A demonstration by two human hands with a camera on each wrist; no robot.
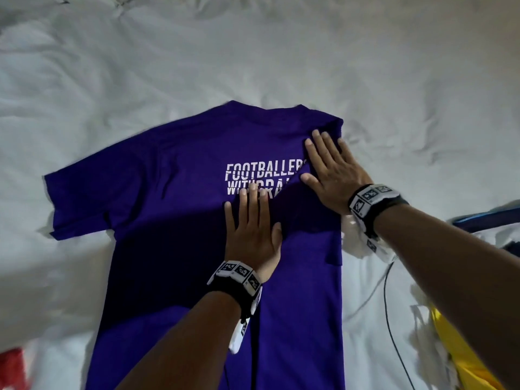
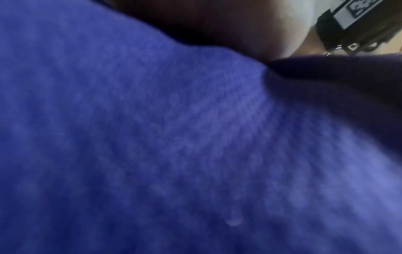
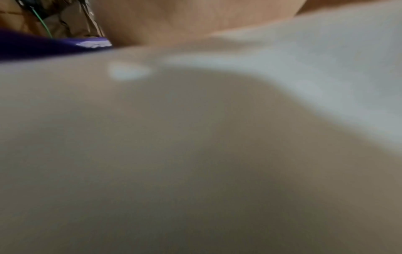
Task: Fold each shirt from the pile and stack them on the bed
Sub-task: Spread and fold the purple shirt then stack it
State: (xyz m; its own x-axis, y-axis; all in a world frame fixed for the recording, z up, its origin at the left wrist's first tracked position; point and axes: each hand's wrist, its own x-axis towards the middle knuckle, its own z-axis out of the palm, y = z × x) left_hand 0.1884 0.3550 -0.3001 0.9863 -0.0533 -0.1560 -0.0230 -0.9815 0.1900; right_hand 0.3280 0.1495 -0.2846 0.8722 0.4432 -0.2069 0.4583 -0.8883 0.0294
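A purple T-shirt [image 1: 174, 209] with white lettering lies spread on the white bed sheet [image 1: 140, 85]; its right side is folded in over the body, while the left sleeve lies flat. My left hand [image 1: 250, 220] presses flat on the middle of the shirt, fingers straight. Over the folded right shoulder part my right hand [image 1: 329, 167] lies flat, fingers spread. In the left wrist view blurred purple cloth [image 2: 152, 137] fills the picture. The right wrist view shows mostly blurred white sheet [image 3: 217, 137] and a sliver of purple shirt [image 3: 43, 46].
A heap of clothes with yellow [image 1: 455, 347] and white pieces lies at the right edge. A thin black cable [image 1: 387, 305] runs over the sheet beside the shirt. Something red [image 1: 12, 364] shows at the lower left corner.
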